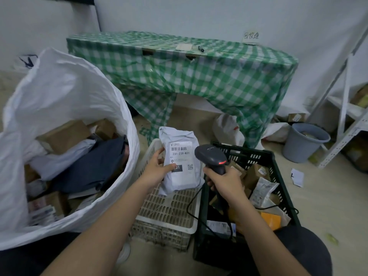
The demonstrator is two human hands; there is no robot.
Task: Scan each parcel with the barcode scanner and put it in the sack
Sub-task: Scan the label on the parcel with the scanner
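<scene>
Left hand [157,170] pinches grey parcel [180,162] upright above white crate [167,208] | right hand [223,182] grips barcode scanner [214,158] just beside label | sack [59,108] left.

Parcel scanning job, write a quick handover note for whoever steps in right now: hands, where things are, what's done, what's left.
Left hand: holds the grey plastic mailer parcel above the white slatted plastic crate, label facing up.
Right hand: grip round the handle of the dark grey corded barcode scanner, red light on, head beside the label.
Large white woven sack: open on the left, already holding boxes and mailers.
Black plastic crate: more parcels inside.
Done: the sack's contents, apparently.
Left: confirm this scan, put the parcel in the sack, then work through the black crate.
</scene>
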